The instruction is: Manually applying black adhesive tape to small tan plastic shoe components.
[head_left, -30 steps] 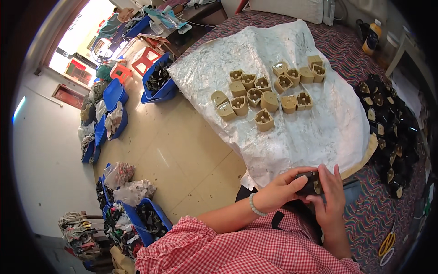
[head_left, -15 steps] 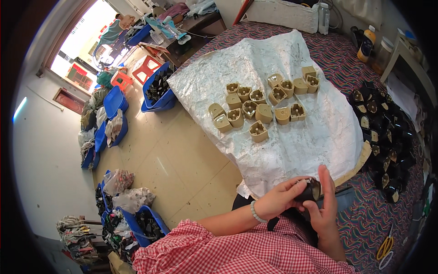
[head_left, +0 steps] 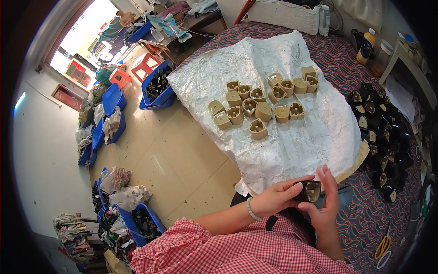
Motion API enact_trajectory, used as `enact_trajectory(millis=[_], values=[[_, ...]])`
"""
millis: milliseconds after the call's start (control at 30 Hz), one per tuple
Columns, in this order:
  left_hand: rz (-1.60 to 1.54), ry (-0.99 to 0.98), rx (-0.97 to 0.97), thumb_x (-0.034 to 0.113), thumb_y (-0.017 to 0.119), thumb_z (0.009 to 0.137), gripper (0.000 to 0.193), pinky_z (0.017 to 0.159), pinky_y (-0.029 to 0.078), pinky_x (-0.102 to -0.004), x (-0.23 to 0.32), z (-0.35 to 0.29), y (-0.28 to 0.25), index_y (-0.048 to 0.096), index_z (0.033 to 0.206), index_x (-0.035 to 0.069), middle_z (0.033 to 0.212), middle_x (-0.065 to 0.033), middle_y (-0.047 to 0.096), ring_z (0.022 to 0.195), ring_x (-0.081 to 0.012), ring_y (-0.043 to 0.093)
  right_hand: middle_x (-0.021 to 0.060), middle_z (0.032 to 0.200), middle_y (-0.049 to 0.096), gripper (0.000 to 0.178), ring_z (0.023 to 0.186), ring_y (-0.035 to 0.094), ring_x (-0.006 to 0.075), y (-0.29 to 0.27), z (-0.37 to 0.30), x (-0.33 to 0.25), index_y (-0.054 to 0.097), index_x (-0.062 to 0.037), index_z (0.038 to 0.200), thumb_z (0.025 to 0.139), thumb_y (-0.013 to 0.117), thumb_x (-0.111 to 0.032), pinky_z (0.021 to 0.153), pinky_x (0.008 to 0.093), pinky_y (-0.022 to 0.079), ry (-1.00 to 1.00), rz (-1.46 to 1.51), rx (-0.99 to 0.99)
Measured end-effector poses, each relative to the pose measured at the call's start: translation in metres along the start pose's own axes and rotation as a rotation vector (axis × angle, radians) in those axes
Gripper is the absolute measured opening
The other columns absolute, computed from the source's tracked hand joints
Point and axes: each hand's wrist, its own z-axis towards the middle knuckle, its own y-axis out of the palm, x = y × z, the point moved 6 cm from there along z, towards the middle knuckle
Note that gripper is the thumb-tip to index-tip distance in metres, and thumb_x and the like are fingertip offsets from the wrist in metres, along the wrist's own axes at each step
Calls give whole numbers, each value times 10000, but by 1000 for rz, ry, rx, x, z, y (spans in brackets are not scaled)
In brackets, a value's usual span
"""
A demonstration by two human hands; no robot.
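Work surface: table under a dark red patterned cloth (head_left: 346,59), overlaid by a crinkled silvery-white woven plastic sheet (head_left: 255,68). Tan moulded plastic shells (head_left: 258,106) in loose rows on the sheet, at 12 o'clock from the hands. Black moulded plastic shells (head_left: 381,132) heaped along the cloth at 2 o'clock, just beside the sheet's edge. Yellow-handled scissors (head_left: 382,249) on the cloth at 4 o'clock. Yellow-capped bottle (head_left: 364,45) near the far table edge at 1 o'clock.

Room: pale tiled floor (head_left: 169,150) at 9 o'clock; blue plastic bins (head_left: 155,89) of dark parts at 10 to 11 o'clock; filled plastic bags (head_left: 121,187) at 8 o'clock; red plastic stool (head_left: 145,67) and bright window (head_left: 82,45) at 11 o'clock.

Hard to make out: contents of bins and bags too small to identify; right rim of the table bent and darkened by the lens; underside of the held part concealed by fingers.

Grip: small black plastic shell with tan interior (head_left: 309,191) at lower centre, above the lap, in front of a red checked shirt (head_left: 237,251). Left hand (head_left: 276,199), white bead bracelet at the wrist, pinching the shell's left side between thumb and fingers. Right hand (head_left: 325,205) cupped narrowly round its right side, fingers upright behind it.
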Motion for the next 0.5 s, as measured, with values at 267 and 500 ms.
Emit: enact_trajectory(millis=[267,500], values=[[285,-62,98,272,503,986,589,991,425,-295,8,5,-14,274,1468,22,1345,-107,478,1234,-162,464,127,1134,614,896,1070,598,290,13,-4,12,411,3,1361,635,858,-271,1119,581,218,6,-159,-171],[63,20,3,324,577,945,680,921,458,-281,-6,5,-6,245,1460,28,1239,-107,527,1122,-160,527,155,1148,608,934,1077,593,324,11,-6,12,382,29,1375,640,862,-291,1107,542,266,-57,-127,-157]])
